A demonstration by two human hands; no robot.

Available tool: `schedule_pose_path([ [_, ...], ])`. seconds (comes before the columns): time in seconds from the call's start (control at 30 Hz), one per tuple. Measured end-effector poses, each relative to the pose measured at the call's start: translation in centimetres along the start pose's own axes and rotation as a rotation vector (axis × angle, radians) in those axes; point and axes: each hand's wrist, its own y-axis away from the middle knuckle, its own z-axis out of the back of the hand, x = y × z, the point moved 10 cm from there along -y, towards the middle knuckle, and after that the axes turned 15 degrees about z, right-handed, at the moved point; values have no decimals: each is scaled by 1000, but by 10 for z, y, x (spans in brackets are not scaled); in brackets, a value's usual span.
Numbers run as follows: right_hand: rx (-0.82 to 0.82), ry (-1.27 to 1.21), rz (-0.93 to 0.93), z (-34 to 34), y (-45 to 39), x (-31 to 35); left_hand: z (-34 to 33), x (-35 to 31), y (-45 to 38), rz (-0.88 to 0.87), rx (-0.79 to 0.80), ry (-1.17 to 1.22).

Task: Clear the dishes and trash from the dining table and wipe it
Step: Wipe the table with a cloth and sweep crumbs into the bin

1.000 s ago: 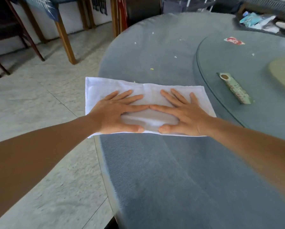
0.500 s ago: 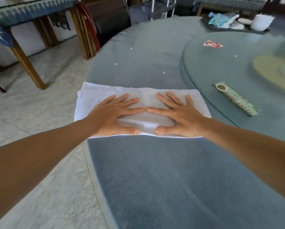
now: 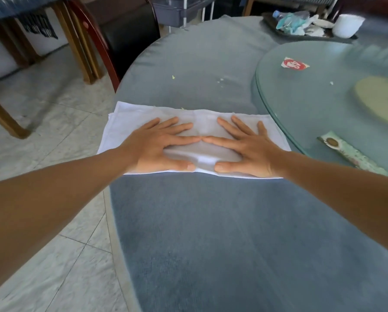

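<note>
Both hands lie flat on the white cloth, which is folded into a long strip at the left edge of the blue-grey table and overhangs it slightly. Left hand: fingers straight and spread, palm down. Right hand: fingers straight and spread, palm down. The index fingertips touch at the cloth's centre. Crumbs lie beyond the cloth. A wrapper and a red-and-white label rest on the glass turntable
</note>
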Motion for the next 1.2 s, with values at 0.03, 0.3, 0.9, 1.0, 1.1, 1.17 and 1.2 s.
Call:
schedule_pose_path([
  [0.03,-5,-1,-8,2,-7,-4,2,4,-8,-2,1,0],
  [0.3,-18,-16,-82,19,-57,-42,24,35,-73,-61,24,-10],
  [0.9,-20,-8,-300,53,-156,-139,67,85,-237,-305,38,-16],
  [1.0,-22,-6,-334,57,-166,-155,73,88,-261,-337,38,-13],
  [1.1,-32,-15,-361,62,-178,-173,79,91,-286,-352,39,-12],
  [1.17,-40,-14,-376,67,-189,-187,83,95,-306,-351,38,-13],
  [1.2,-42,-15,-383,69,-195,-196,84,97,-317,-352,40,-14],
])
